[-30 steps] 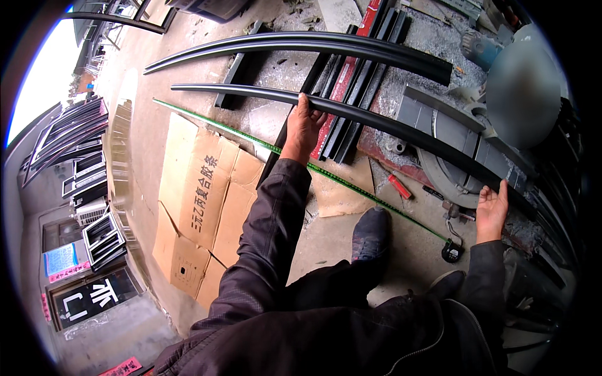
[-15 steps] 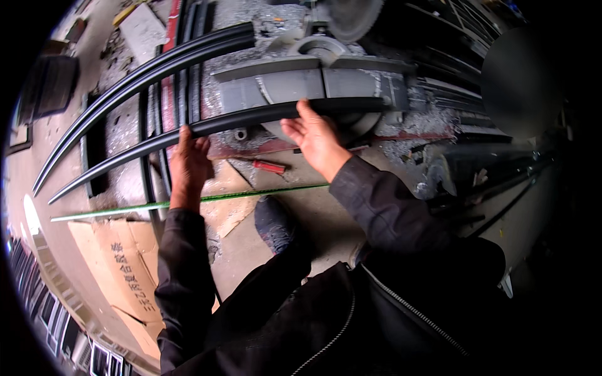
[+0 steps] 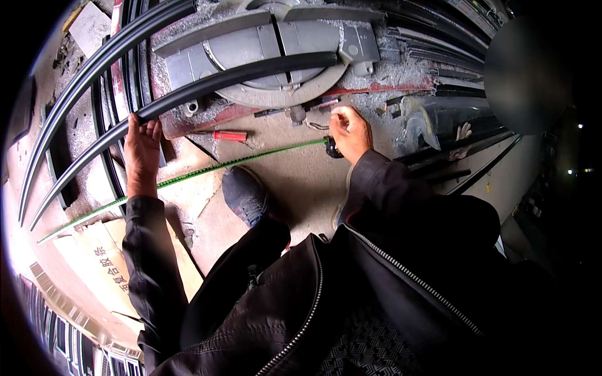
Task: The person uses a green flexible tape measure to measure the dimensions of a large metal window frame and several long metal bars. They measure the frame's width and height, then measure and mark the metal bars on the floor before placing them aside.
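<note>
A long black metal profile (image 3: 207,88) lies across the grey chop saw table (image 3: 282,37), its right end near the saw's fence. My left hand (image 3: 142,147) grips this profile at its left part. My right hand (image 3: 348,130) is closed on the black case of a tape measure (image 3: 332,148), whose green tape (image 3: 207,169) stretches far out to the left along the floor. A second black profile (image 3: 88,69) runs parallel behind the first.
A red-handled tool (image 3: 227,135) lies on the floor below the saw. Flattened cardboard (image 3: 106,263) covers the floor at the lower left. More black profiles (image 3: 458,125) are stacked at the right. My shoe (image 3: 244,194) stands on the concrete floor.
My view has swung right toward the saw. My right hand left the profile's end and came down onto the tape measure case. My left hand stays on the profile.
</note>
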`<action>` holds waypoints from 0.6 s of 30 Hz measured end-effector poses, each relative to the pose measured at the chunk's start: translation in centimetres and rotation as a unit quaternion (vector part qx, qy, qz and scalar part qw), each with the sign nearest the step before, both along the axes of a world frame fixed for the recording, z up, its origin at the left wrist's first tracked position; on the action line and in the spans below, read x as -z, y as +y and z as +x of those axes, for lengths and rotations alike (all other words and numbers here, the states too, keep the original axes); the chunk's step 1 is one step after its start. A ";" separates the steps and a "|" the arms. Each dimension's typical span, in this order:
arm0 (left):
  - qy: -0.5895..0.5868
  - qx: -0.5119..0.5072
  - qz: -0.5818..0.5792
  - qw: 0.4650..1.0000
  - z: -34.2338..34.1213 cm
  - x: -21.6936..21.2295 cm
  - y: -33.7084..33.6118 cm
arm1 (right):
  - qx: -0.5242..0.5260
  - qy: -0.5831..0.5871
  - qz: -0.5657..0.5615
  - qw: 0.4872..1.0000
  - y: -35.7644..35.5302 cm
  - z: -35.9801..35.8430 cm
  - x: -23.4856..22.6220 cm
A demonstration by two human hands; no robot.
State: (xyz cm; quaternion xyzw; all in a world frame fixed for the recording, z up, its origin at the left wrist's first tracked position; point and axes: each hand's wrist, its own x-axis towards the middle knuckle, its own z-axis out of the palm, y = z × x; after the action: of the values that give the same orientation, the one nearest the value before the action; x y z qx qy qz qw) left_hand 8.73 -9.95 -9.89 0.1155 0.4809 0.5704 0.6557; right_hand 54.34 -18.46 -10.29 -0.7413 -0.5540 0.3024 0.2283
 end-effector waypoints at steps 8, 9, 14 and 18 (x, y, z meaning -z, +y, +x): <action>0.401 0.185 -0.035 0.897 -1.5 -1.0 -2.2 | -0.324 -0.181 -0.040 0.928 -4.1 2.0 0.6; 0.295 0.132 -0.081 0.943 0.7 -3.5 -1.5 | -0.328 -0.199 -0.052 0.922 -4.4 1.9 0.2; -0.023 -0.008 -0.039 0.999 -0.3 -0.9 -0.5 | -0.340 -0.187 -0.049 0.920 -4.8 0.4 1.1; -0.017 -0.018 -0.045 0.999 -0.2 -1.4 -1.8 | -0.379 -0.174 -0.062 0.907 -3.6 0.7 0.5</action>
State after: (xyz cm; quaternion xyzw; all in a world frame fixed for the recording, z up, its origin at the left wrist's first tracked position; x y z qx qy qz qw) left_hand 8.57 -11.78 -8.47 0.0681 0.4968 0.5618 0.6580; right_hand 55.00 -22.02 -10.79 -0.5290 -0.8042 0.2662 -0.0506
